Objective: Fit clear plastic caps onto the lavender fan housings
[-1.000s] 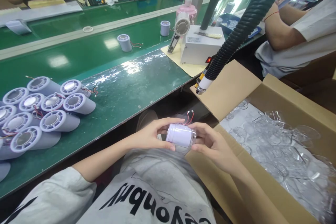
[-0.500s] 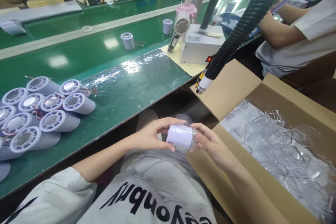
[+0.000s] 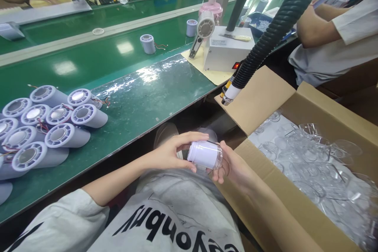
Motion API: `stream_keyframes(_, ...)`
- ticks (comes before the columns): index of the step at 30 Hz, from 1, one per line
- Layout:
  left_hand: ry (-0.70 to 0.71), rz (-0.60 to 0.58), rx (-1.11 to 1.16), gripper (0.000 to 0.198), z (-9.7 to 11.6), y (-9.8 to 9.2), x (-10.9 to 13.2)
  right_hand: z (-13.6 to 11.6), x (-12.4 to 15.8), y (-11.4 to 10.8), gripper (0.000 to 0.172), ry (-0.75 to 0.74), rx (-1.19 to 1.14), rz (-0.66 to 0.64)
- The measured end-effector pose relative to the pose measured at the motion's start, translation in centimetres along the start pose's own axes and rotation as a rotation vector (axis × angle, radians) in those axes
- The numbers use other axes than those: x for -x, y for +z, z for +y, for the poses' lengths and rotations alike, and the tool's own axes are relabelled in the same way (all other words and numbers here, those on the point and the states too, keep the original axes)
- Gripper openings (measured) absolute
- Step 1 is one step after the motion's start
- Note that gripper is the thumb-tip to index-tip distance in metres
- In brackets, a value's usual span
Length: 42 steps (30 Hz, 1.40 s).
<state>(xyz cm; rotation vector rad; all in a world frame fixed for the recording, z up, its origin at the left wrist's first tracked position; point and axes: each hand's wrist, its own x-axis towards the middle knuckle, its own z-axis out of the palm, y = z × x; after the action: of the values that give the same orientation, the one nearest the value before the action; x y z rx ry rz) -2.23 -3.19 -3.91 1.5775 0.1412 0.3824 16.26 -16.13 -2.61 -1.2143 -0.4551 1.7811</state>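
Above my lap I hold a lavender cylindrical housing (image 3: 203, 154) lying on its side, with a clear plastic cover (image 3: 219, 155) around its right end. My left hand (image 3: 169, 153) grips the left end, thumb below and fingers over the top. At the covered end, my right hand (image 3: 232, 167) is closed around the clear cover, its palm against the end and its fingers curled underneath. On the bench to the left stand several similar lavender cylinders (image 3: 66, 135) with round slotted ends and thin wires.
An open cardboard box (image 3: 256, 165) of clear plastic parts (image 3: 313, 165) is at my right. A black corrugated hose (image 3: 265, 35) hangs over it. A white device (image 3: 227, 53) and a small fan (image 3: 205, 27) stand on the bench; a moving belt (image 3: 97, 57) carries single cylinders. Co-workers sit opposite and right.
My right hand has rolled palm-up, its fingers going from the side of the cover to underneath. The left hand stays put. On the belt, the cylinders have shifted slightly right.
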Motion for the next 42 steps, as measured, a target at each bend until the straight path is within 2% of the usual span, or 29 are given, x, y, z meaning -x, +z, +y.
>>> stream_keyframes(6, -0.015, 0.018, -0.097, 0.070, 0.4, 0.3, 0.2, -0.2, -0.1, 0.0, 0.077, 0.213, -0.084, -0.028)
stream_keyframes(8, -0.058, 0.028, -0.125, 0.066, 0.9, 0.5, 0.2, 0.1, -0.1, -0.1, 0.078, 0.222, -0.064, -0.051)
stream_keyframes(10, -0.108, 0.046, -0.100, 0.064, 1.4, 0.7, 0.3, 0.5, 0.0, -0.3, 0.077, 0.165, 0.002, -0.063)
stream_keyframes(12, -0.156, 0.068, -0.022, 0.062, 1.8, 0.9, 0.3, 0.9, 0.2, -0.6, 0.074, 0.002, 0.130, -0.038)
stream_keyframes(13, -0.178, 0.081, 0.025, 0.060, 2.0, 0.9, 0.3, 1.0, 0.3, -0.7, 0.071, -0.130, 0.220, -0.010)
stream_keyframes(16, -0.234, 0.108, 0.141, 0.057, 2.2, 1.1, 0.4, 1.1, 0.9, -1.3, 0.065, -0.630, 0.621, 0.079)
stream_keyframes(18, -0.279, 0.105, 0.181, 0.057, 2.3, 1.2, 0.5, 1.0, 1.1, -1.7, 0.065, -0.940, 0.915, 0.065)
stream_keyframes(20, -0.323, 0.086, 0.211, 0.058, 2.3, 1.1, 0.5, 1.0, 1.1, -1.9, 0.061, -1.074, 1.064, 0.036)
stream_keyframes(22, -0.335, 0.054, 0.201, 0.064, 2.3, 1.0, 0.5, 1.2, 1.1, -1.9, 0.058, -0.998, 0.983, 0.035)
stream_keyframes(26, -0.227, -0.007, 0.130, 0.075, 2.5, 0.5, 0.3, 1.5, 1.2, -1.3, 0.052, -0.630, 0.476, -0.011)
stream_keyframes(29, -0.274, -0.011, 0.238, 0.075, 2.6, 0.4, 0.4, 1.5, 1.3, -1.2, 0.047, -0.494, 0.298, -0.035)
stream_keyframes(34, -0.397, -0.014, 0.418, 0.083, 1.4, 0.6, 0.7, 1.5, 1.3, -1.1, 0.055, -0.359, 0.406, 0.035)
stream_keyframes(36, -0.425, -0.002, 0.454, 0.085, 0.6, 1.0, 0.8, 1.6, 1.2, -0.6, 0.061, -0.353, 0.419, 0.056)
stream_keyframes(38, -0.471, 0.025, 0.440, 0.078, 0.2, 1.2, 0.7, 1.5, 1.0, -0.1, 0.063, -0.362, 0.413, 0.018)
stream_keyframes(40, -0.534, 0.029, 0.326, 0.067, 0.9, 0.4, 0.4, 0.9, 0.7, -0.8, 0.057, -0.378, 0.562, 0.019)
stream_keyframes(41, -0.561, 0.033, 0.224, 0.064, 1.7, -0.7, 0.0, 0.2, 0.6, -1.8, 0.051, -0.372, 0.723, 0.098)
stream_keyframes(42, -0.568, 0.041, 0.080, 0.064, 2.9, -2.3, -0.5, -0.6, 0.6, -3.3, 0.045, -0.354, 0.905, 0.233)
